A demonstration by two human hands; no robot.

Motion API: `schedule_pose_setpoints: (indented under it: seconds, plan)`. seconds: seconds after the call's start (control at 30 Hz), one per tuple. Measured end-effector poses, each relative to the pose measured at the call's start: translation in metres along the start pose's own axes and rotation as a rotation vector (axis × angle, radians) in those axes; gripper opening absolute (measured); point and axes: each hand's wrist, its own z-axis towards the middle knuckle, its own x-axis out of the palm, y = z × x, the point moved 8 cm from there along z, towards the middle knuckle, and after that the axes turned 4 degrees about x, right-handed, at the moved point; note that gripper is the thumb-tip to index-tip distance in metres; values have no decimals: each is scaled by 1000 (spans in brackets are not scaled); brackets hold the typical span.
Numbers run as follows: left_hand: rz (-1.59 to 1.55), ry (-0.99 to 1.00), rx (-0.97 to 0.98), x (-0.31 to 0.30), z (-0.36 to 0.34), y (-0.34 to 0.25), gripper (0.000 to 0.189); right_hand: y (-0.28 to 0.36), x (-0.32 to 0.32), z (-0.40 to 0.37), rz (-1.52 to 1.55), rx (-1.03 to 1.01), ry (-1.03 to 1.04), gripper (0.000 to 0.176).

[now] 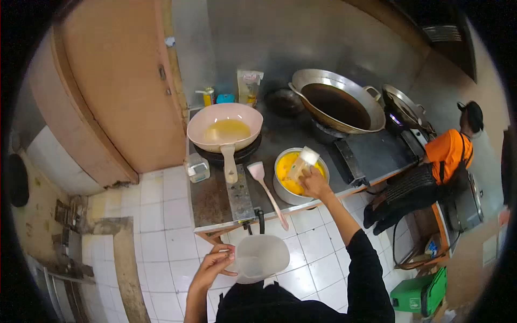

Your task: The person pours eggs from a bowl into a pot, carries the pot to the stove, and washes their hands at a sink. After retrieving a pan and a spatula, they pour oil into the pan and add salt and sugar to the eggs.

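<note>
My left hand (214,266) grips a translucent plastic jug (264,255) at its left side, in front of my body and below the counter's edge. Nothing shows inside the jug. Over a metal pot (293,199), my right hand (316,183) is closed on a small pale-topped jar (299,168), held tilted. Yellow liquid like beaten egg (287,161) fills the pot. A pink spatula (264,183) lies left of the pot, its handle jutting past the counter edge. Farther left, a pale pink frying pan (195,129) with yellowish oil (229,131) rests on a burner.
A large wok (323,77) of dark liquid stands at the back right, with another pan (401,102) beyond. A clear container (197,168), a pouch (249,86) and a can (208,97) sit around the frying pan. A person in orange (449,156) stands right, near a green bin (420,293).
</note>
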Motion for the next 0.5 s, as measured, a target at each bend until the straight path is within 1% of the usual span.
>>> schedule_pose_setpoints:
  seconds: [0.03,0.1,0.13,0.17,0.23,0.27,0.3,0.33,0.37,0.43,0.47,0.5]
  plan:
    - [-12,-17,-19,2,10,-3,22,0,3,-1,14,-13,21,23]
    - [-18,-31,-23,6,31,-22,24,0,8,4,121,-17,249,23]
    - [5,-41,-39,6,39,-29,25,-2,10,5,215,-1,300,24]
    - [4,-48,-51,8,47,-34,25,-7,11,7,225,-3,309,24]
    - [-11,-108,-41,11,61,-49,24,-13,12,9,417,-19,282,26]
    - [6,-177,-10,17,65,-62,23,-19,19,10,428,-25,291,26]
    - [6,-190,-19,23,69,-68,23,-26,26,11,503,-1,283,27]
    - [33,-210,50,28,72,-78,22,-34,32,10,575,20,277,28]
    - [59,-230,121,35,73,-87,22,-37,32,10,581,6,287,28]
    - [75,-302,160,51,74,-90,19,-53,37,14,820,133,376,30]
    - [143,-370,248,55,73,-93,17,-57,46,13,821,113,380,30]
    - [215,-435,337,60,72,-96,17,-68,59,11,1075,251,346,28]
